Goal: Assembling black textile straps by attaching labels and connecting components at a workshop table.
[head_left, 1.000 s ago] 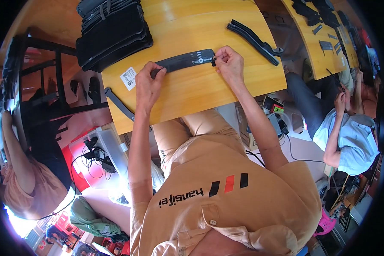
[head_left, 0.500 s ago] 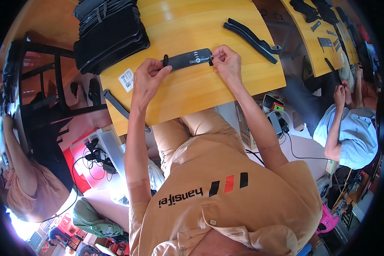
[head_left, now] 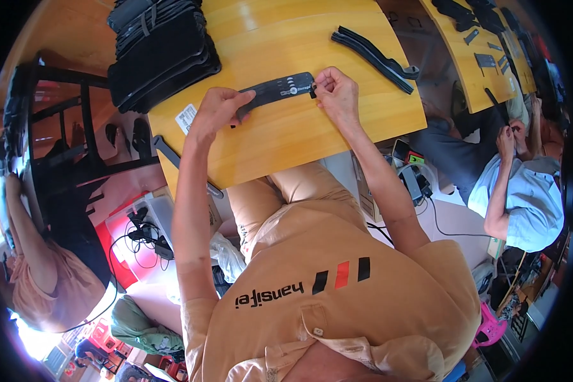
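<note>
In the head view, the person sat at a yellow wooden table (head_left: pixel 299 137) and held a black strap (head_left: pixel 270 92) stretched between both hands, above the near part of the tabletop. The strap ran from the left hand slightly upward to the right hand, with white printing on its face toward the right end.

The left hand (head_left: pixel 216 111) was closed around the strap's left end, the thumb laid along the top and the fingers curled beneath; a short length of black material hung below the fingers. The right hand (head_left: pixel 336 95) pinched the other end between thumb and fingertips, its remaining fingers loosely bent. A small dark piece showed at that pinch, too small to make out clearly.

A white label sheet (head_left: pixel 186 118) lay on the table just beside the left hand, partly hidden by it. A loose dark strip (head_left: pixel 172 155) lay along the table's left edge, passing behind the left forearm and showing again at the near edge. A tall stack of black pieces (head_left: pixel 165 63) stood at the far left, and a bundle of dark strips (head_left: pixel 375 58) lay to the right, well apart from the right hand.

Farther right, a co-worker in a light blue shirt (head_left: pixel 519 204) sat near a second yellow table (head_left: pixel 468 76) that bore more dark pieces.
</note>
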{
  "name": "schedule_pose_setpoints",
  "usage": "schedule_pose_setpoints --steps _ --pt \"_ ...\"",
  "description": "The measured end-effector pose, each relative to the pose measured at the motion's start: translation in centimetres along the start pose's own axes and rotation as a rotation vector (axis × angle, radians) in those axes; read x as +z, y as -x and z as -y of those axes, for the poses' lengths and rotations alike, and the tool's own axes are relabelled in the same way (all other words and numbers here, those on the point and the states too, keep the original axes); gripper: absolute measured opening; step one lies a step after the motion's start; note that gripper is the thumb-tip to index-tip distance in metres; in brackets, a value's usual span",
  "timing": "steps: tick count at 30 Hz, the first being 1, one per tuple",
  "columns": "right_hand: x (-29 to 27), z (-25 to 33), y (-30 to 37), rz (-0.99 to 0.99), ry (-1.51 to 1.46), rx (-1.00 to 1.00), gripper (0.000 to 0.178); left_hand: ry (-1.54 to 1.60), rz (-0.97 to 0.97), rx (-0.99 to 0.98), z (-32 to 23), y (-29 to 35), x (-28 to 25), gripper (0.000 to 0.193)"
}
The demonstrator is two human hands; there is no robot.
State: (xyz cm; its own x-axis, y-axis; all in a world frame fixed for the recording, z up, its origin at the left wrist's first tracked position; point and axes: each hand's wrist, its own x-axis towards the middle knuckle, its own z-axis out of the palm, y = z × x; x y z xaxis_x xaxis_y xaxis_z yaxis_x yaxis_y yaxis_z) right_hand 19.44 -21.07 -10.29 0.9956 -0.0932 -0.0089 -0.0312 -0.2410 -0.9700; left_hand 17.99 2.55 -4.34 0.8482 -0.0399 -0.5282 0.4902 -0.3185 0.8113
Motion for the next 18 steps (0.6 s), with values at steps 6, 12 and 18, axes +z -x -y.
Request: schedule_pose_setpoints --steps 6,12,18 --pt "0.0 -0.3 0.0 -0.011 -0.007 -0.016 0.008 -0.369 0.211 -0.061 -1.7 -2.6 -1.1 0.033" --pt "0.0 0.0 0.1 -0.005 0.011 0.005 0.008 -0.806 0.042 0.047 -1.7 -3.5 0.7 0.027" --pt "0.1 -0.2 0.0 -0.011 0.01 -0.009 0.008 -0.727 0.043 0.053 -2.1 -3.0 0.5 0.025"
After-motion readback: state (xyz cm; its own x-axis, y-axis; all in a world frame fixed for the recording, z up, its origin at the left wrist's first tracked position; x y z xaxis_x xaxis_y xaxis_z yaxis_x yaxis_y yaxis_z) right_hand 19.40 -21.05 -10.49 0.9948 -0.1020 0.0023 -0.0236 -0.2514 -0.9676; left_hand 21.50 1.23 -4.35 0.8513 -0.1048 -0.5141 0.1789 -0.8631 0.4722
